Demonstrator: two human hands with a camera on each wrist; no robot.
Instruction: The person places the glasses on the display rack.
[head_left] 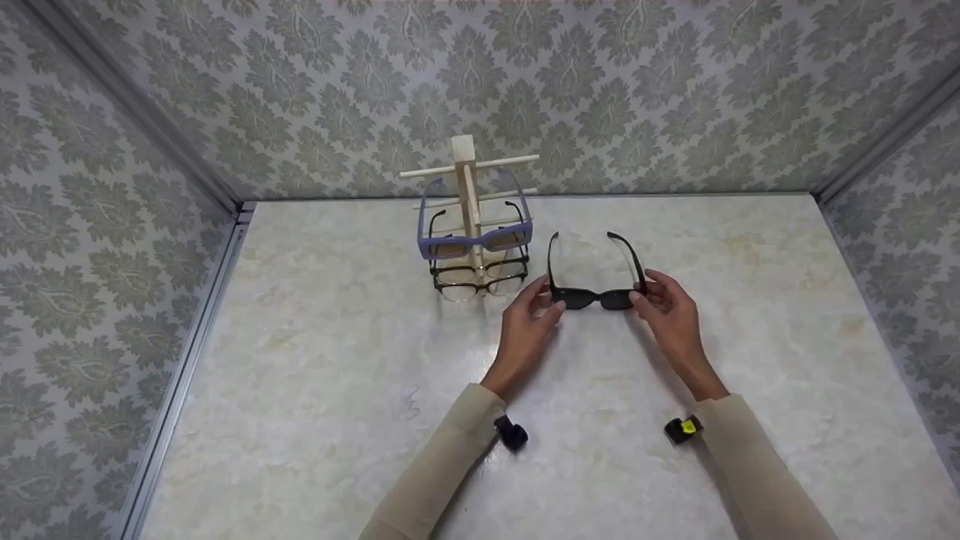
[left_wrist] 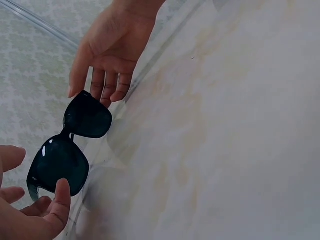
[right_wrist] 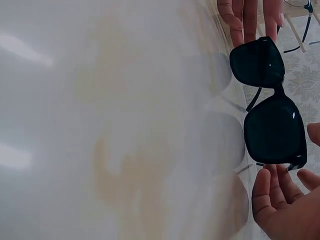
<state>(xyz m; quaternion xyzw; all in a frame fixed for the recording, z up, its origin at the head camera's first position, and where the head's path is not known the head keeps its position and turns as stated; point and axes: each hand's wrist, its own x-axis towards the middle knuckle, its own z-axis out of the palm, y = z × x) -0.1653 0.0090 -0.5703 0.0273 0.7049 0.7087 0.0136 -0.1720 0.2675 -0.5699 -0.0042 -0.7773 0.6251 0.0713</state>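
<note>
Black sunglasses (head_left: 577, 299) with dark lenses are held low over the table, their temples unfolded and pointing toward the back wall. My left hand (head_left: 527, 322) pinches the left end of the frame, thumb in front and fingers behind. At the opposite end my right hand (head_left: 673, 316) grips the hinge corner, its thumb near the lens edge. The left wrist view shows both lenses (left_wrist: 59, 162) from the front, with the right hand (left_wrist: 115, 47) at the far end. In the right wrist view, the lenses (right_wrist: 274, 130) hang between both hands.
Left of the hands stands a wooden eyewear rack (head_left: 466, 180) with crossbars. It carries purple-framed sunglasses (head_left: 478, 243) above dark-rimmed glasses (head_left: 480, 286). Patterned wall panels (head_left: 570, 90) border the marbled table (head_left: 337, 360) at the back and sides.
</note>
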